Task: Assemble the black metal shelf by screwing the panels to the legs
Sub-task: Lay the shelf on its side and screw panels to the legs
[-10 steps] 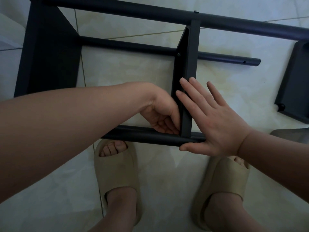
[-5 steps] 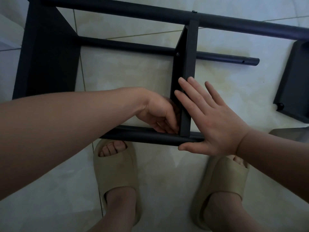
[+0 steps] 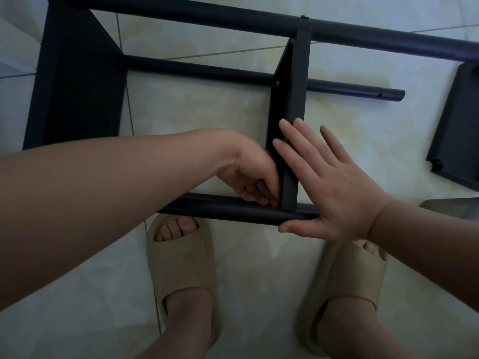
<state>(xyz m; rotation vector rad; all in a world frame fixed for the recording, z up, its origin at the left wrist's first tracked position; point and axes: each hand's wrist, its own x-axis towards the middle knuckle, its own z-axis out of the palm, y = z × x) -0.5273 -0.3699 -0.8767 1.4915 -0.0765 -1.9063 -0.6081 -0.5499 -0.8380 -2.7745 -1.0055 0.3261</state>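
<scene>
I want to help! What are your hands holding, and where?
Right hand presses flat on the black metal panel, near end; left hand curls there, contents hidden.

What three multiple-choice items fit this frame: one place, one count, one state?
1. The right hand lies:
A. flat against the middle panel
B. on a knee
C. in mid-air

2. Sandals in view:
A. one
B. two
C. three

3. The left hand has its fingers:
A. spread flat
B. curled where the panel meets the near leg
C. out of view

Key:
1 A: its straight fingers and palm lie against the panel's side.
2 B: one beige sandal shows on each foot.
3 B: its fingers curl into that corner; what they hold, if anything, is hidden.
</scene>
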